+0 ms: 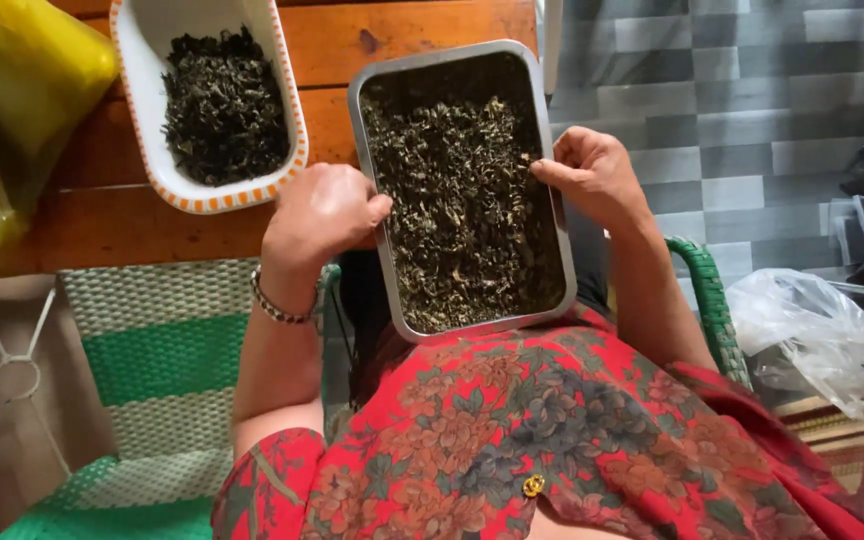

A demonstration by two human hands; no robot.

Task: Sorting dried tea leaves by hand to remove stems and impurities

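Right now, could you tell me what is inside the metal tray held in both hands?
The metal tray is filled with dark dried leaves, spread almost edge to edge. The tray's bottom is covered, so nothing beneath the leaves can be seen.

At the top of the frame, the white dish [142, 60] of dried leaves is running past the edge. The left hand [322, 215] is hiding the metal tray's [552, 190] left rim, and the yellow bag [12, 110] at upper left is blurring out of view.

Left hand [324, 212] curled, knuckles up, beaded wrist bent; right hand [592, 172] opposite, fingers folded inward, forearms bare.
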